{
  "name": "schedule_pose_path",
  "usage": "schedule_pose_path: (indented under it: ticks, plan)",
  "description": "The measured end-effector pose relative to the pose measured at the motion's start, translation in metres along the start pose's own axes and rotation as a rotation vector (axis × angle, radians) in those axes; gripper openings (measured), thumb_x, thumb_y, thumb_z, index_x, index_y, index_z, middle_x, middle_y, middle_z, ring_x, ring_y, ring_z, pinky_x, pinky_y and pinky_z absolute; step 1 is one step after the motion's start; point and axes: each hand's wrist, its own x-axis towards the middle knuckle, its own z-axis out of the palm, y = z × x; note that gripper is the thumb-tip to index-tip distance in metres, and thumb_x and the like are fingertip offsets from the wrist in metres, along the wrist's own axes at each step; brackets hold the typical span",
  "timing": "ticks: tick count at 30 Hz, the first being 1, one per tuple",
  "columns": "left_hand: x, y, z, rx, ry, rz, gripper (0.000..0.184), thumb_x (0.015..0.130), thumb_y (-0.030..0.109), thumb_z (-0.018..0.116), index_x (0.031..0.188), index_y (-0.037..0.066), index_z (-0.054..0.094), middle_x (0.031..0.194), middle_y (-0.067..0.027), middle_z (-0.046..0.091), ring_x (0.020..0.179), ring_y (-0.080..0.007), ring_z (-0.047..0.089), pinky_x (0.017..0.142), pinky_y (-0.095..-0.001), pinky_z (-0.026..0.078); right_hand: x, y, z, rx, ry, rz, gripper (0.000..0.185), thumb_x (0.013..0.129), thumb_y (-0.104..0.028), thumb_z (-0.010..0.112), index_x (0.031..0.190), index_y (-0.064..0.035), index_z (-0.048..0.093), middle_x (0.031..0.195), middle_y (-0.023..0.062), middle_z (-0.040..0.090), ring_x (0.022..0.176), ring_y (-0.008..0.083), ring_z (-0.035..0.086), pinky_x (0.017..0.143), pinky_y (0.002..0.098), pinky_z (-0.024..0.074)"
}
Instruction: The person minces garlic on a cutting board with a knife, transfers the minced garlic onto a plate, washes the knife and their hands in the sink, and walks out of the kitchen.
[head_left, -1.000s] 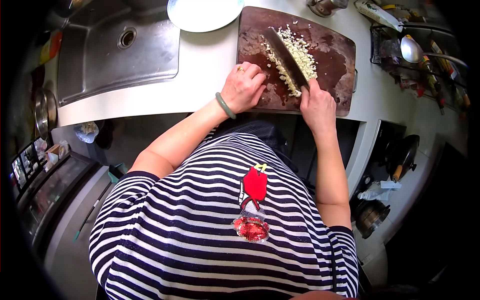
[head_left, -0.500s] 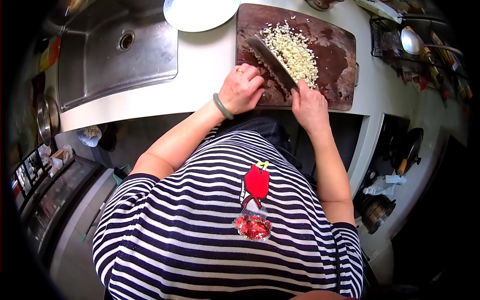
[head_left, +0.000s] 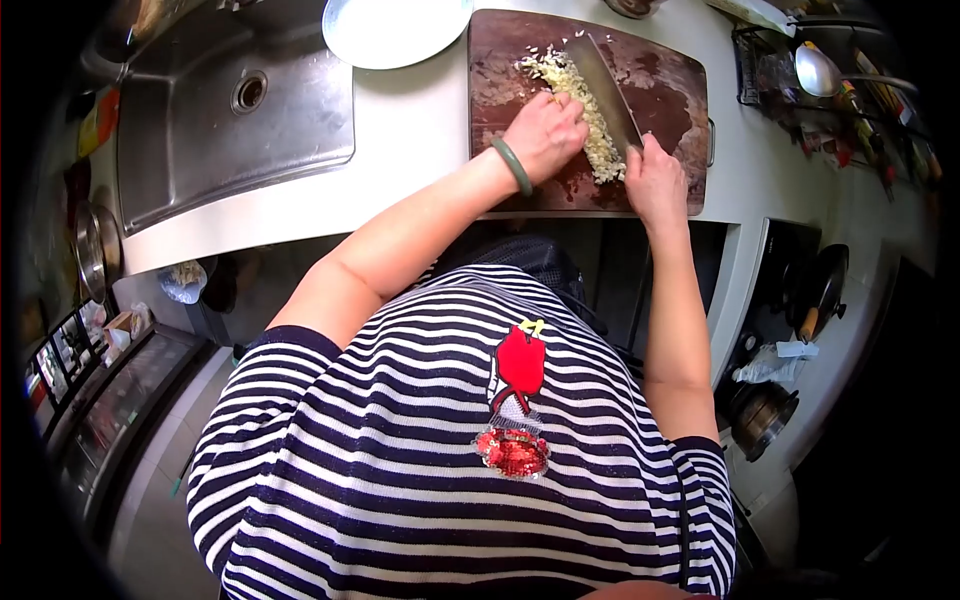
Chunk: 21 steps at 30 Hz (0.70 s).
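My right hand (head_left: 657, 180) is closed round the handle of a cleaver (head_left: 607, 88). The wide blade stands on its edge along the right side of a narrow pile of chopped garlic (head_left: 602, 152), pale and finely cut. On the pile's left side is my left hand (head_left: 548, 130), its fingers curled in against the bits. Whether anything is inside those fingers is hidden. Under all of this lies a dark brown wooden cutting board (head_left: 665, 85), wet in patches. A green bangle (head_left: 512, 166) circles my left wrist.
A white plate (head_left: 395, 30) sits left of the board, by the steel sink (head_left: 200, 150). At the right, a black rack (head_left: 748, 65) and a metal ladle (head_left: 817, 70) stand on the counter. A lidded pan (head_left: 820, 290) is lower right.
The cleaver has moved from the left side of the garlic to its right side. My left hand has moved right and up to the garlic, which now forms a narrower strip.
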Motion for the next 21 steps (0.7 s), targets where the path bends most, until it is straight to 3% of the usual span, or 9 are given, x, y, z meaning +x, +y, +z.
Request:
schedule_pose_path:
  ticks: [7,12,15,21]
  plan:
    - [-0.011,-0.031,-0.016,0.0,0.108,-0.223,0.011,0.074,0.003,0.058,0.083,0.008,0.062,0.09,-0.0083,0.059,0.089,-0.0267,0.056,0.077,-0.0376,0.045,-0.004,-0.013,0.001,0.012,-0.022,-0.023,0.02,0.091,-0.022,0.054,0.094,-0.0029,0.053,0.077,0.0271,0.064,0.077,0.0478,0.062,0.07,0.0566,0.0488]
    - [-0.018,-0.034,-0.013,0.007,0.105,-0.221,0.014,0.072,0.002,0.058,0.083,0.008,0.063,0.088,-0.0068,0.06,0.087,-0.0253,0.057,0.075,-0.0362,0.046,-0.004,-0.02,-0.017,-0.001,-0.034,-0.04,0.019,0.09,-0.021,0.054,0.091,-0.002,0.053,0.076,0.0267,0.065,0.076,0.047,0.063,0.07,0.0563,0.0501]
    - [-0.017,-0.03,-0.008,-0.049,0.166,-0.202,0.006,0.069,0.004,0.059,0.073,0.008,0.06,0.08,-0.0074,0.059,0.082,-0.0252,0.058,0.073,-0.0363,0.046,-0.003,-0.019,-0.003,0.014,-0.037,-0.05,0.018,0.09,-0.021,0.055,0.091,-0.0026,0.053,0.076,0.0262,0.065,0.076,0.0467,0.064,0.07,0.0562,0.0502]
    - [-0.011,-0.027,-0.012,-0.063,0.136,-0.226,0.007,0.072,0.006,0.064,0.079,0.009,0.063,0.082,-0.0062,0.06,0.082,-0.0255,0.058,0.072,-0.0363,0.046,-0.003,-0.018,-0.015,0.008,-0.015,-0.053,0.017,0.09,-0.021,0.055,0.091,-0.0038,0.053,0.075,0.0256,0.065,0.075,0.0465,0.064,0.069,0.0561,0.0502]
